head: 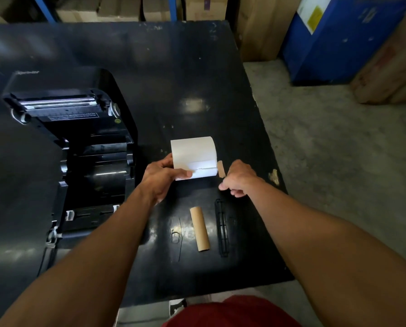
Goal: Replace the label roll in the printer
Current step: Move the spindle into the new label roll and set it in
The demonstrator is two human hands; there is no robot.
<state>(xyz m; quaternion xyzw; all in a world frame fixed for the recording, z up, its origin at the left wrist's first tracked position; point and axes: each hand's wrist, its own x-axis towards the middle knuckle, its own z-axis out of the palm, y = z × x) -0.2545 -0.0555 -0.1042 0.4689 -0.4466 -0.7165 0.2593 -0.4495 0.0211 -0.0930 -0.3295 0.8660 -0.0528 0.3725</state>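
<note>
A white label roll (193, 153) lies on the black table (173, 74), right of the open black printer (79, 161). My left hand (163, 177) grips the roll's left end, thumb pressed on its loose front edge. My right hand (238, 179) is at the roll's right end, fingers curled, next to a strip of brown tape (221, 168) that sticks out from the roll. Whether the fingers pinch the tape I cannot tell. An empty cardboard core (199, 228) lies nearer me. The printer's lid is up and its roll bay holds no roll.
A black plastic spindle piece (221, 227) lies right of the cardboard core, and a thin clear part (176, 234) to its left. The table's right edge drops to a concrete floor (327, 161). A blue crate (334, 43) and cardboard boxes (263, 27) stand behind.
</note>
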